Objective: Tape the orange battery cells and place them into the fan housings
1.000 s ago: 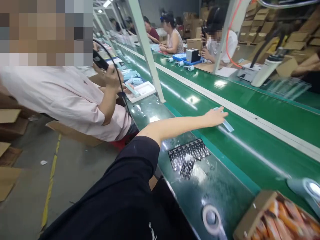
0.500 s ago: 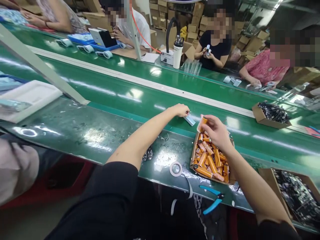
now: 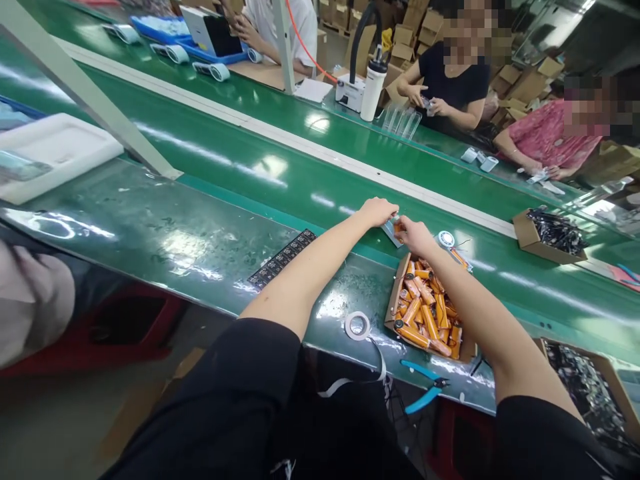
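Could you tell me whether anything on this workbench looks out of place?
The blue-handled cutting pliers lie at the very front edge of the dark green bench, one handle seemingly overhanging; white tape trails off that edge.

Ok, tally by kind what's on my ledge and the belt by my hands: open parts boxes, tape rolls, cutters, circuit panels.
Open parts boxes: 3: orange-cell box, ledge black-parts box, belt black-parts box
Tape rolls: 1
Blue-handled cutters: 1
Black circuit panels: 1
Total: 6
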Available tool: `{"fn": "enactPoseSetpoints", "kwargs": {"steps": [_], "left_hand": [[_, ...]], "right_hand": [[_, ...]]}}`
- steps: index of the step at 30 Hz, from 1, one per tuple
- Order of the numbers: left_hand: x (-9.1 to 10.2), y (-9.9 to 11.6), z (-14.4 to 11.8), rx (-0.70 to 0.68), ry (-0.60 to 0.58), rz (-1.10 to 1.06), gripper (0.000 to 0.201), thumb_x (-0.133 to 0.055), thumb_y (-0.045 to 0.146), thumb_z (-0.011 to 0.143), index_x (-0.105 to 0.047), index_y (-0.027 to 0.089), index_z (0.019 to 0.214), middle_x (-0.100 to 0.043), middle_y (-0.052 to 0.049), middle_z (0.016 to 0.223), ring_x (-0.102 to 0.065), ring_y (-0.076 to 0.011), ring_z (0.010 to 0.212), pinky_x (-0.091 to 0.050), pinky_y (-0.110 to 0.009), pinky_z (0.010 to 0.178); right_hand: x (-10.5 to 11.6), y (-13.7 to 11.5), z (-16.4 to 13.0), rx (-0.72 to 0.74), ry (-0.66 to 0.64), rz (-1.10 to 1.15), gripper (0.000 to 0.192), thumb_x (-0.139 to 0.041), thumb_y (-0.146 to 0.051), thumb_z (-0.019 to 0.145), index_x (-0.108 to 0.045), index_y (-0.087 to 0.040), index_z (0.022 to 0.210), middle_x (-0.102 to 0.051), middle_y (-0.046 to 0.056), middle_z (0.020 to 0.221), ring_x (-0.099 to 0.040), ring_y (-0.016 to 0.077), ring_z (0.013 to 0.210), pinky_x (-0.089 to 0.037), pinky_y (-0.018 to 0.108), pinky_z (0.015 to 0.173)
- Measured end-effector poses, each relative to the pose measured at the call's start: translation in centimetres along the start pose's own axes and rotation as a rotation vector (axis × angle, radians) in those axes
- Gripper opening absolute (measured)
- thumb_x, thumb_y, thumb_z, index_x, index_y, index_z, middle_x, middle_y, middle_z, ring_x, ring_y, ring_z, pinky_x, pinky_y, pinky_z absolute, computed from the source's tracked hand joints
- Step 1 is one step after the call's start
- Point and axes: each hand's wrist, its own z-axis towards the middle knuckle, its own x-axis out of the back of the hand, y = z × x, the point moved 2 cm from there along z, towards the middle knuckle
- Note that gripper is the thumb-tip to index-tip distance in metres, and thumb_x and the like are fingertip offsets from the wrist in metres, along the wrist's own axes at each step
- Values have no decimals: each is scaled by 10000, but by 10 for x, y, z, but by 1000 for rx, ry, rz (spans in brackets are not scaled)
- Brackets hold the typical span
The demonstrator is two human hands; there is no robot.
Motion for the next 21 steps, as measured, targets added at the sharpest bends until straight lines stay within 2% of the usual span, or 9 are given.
{"fn": "enactPoseSetpoints", "kwargs": {"steps": [5, 8, 11, 14, 17, 21], "left_hand": [[-3, 8, -2, 50, 23, -52, 306, -604, 285, 1018, -777, 263, 1270, -773, -139, 1295, -721, -298, 1216, -537, -354, 976], [-3, 12, -3, 57, 36, -69, 330, -591, 267, 1018, -770, 253, 1294, -758, -154, 1322, -708, -313, 1242, -535, -376, 993], [-2, 16, -4, 40, 33, -76, 334, -585, 255, 1018, -771, 236, 1295, -755, -167, 1316, -706, -323, 1239, -536, -389, 1002], [-3, 20, -5, 37, 27, -81, 337, -562, 232, 1031, -770, 212, 1296, -747, -186, 1321, -698, -338, 1256, -535, -405, 1013], [-3, 21, -1, 51, 28, -90, 345, -565, 188, 1024, -772, 213, 1298, -746, -186, 1313, -682, -336, 1287, -522, -409, 1046], [1, 29, 5, 49, 19, -99, 330, -636, 219, 994, -781, 240, 1289, -749, -156, 1309, -673, -319, 1302, -508, -383, 1051]], "right_hand": [[-7, -9, 16, 15, -111, -123, 366, -674, -238, 1005, -733, -182, 1362, -806, 163, 1256, -767, 354, 1131, -576, 406, 1007], [-7, -12, 18, -1, -130, -185, 426, -653, -259, 1026, -718, -163, 1436, -803, 191, 1254, -759, 380, 1156, -574, 435, 1023], [-1, -10, 10, -14, -120, -229, 437, -627, -320, 1063, -713, -193, 1471, -792, 202, 1282, -739, 410, 1196, -567, 472, 1027], [8, -5, 0, 5, -103, -326, 377, -601, -376, 1087, -799, -182, 1343, -813, 212, 1194, -748, 412, 1142, -574, 463, 980], [12, 0, -3, 59, -86, -358, 335, -625, -367, 1072, -838, -178, 1248, -833, 181, 1114, -763, 371, 1081, -576, 421, 953], [15, 3, 0, 105, -25, -250, 353, -618, -276, 1065, -769, -184, 1371, -810, 154, 1265, -758, 349, 1160, -579, 410, 986]]}}
